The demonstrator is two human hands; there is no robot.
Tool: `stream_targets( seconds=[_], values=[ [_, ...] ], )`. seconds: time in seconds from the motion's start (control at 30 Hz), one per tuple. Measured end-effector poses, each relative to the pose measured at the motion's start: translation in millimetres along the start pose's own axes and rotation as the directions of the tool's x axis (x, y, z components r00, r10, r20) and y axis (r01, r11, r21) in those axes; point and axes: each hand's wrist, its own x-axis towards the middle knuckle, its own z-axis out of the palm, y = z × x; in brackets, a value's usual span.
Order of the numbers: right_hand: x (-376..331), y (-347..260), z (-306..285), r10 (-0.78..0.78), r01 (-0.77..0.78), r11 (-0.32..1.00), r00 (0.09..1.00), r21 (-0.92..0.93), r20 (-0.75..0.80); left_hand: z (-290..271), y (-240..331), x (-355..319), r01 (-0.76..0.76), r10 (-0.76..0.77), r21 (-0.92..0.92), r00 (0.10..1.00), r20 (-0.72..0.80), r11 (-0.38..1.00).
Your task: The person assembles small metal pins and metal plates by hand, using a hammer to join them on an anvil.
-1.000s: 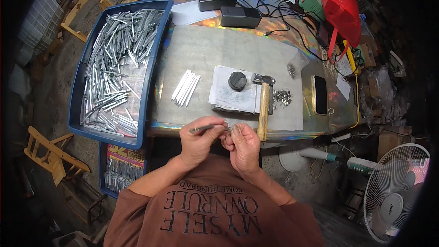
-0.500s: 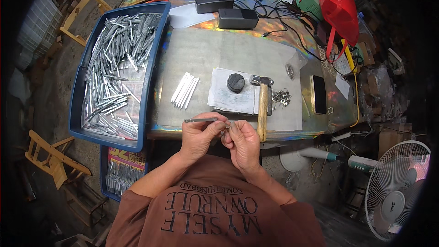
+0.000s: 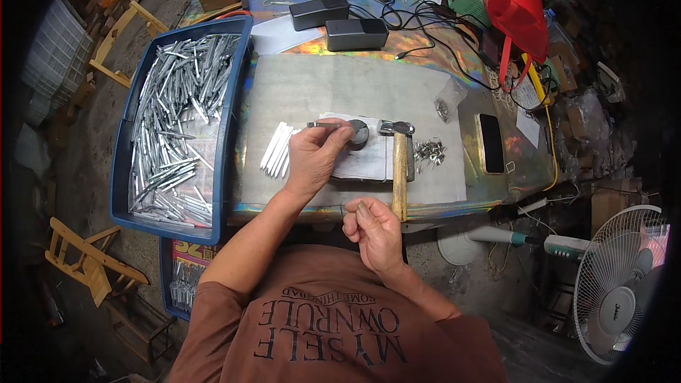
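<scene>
My left hand (image 3: 312, 157) is closed in a pinch on a thin grey metal rod (image 3: 321, 125), held sideways just left of a round black block (image 3: 361, 139). That block sits on white paper sheets (image 3: 360, 164). Lower and nearer to me, my right hand (image 3: 377, 232) is curled beyond the table's front edge, thumb against fingers; anything in it is hidden. A hammer (image 3: 400, 174) with a wooden handle lies right of the paper. Small shiny metal pieces (image 3: 430, 152) are piled beyond it. Several white sticks (image 3: 277, 147) lie side by side left of my left hand.
A blue tray (image 3: 221, 163) full of metal rods stands at the left, with another blue bin (image 3: 167, 284) below. A phone (image 3: 490, 143) and a clear bag (image 3: 448, 99) lie right. Black boxes (image 3: 356, 34) and cables are at the back. A fan (image 3: 617, 305) stands right.
My left hand has moved forward from beside my right hand to the black block, carrying the metal rod. My right hand has stayed near the table edge, now apart from the left.
</scene>
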Motion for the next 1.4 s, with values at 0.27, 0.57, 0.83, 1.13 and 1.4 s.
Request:
stream_targets(
  seconds=[0.27, 0.57, 0.83, 1.13, 1.4],
  values=[
    [-5, -2, -5, 0.01, -0.008, 0.996, 1.0, -0.088, 0.021, 6, -9, 9, -0.061, 0.061, 0.134, 0.998, 0.002, 0.989],
    [-5, 1, -8, 0.01, -0.007, 0.997, 0.999, -0.074, 0.038, 8, -10, 10, -0.102, 0.106, 0.189, 0.994, -0.008, 0.977],
    [-8, -6, -10, -0.051, 0.064, 0.987, 0.994, -0.146, 0.092, 11, -7, 10, -0.176, 0.179, 0.229, 0.984, 0.008, 0.957],
    [57, -67, -7, -0.625, 0.598, 0.368, 0.726, -0.712, 0.287, 9, -2, 19, -0.47, 0.381, 0.48, 0.883, 0.276, 0.741],
    [89, -66, -8, -0.629, 0.71, -0.033, 0.532, -0.704, 0.567, 7, -5, 20, -0.448, 0.371, 0.452, 0.894, 0.253, 0.771]
  ],
)
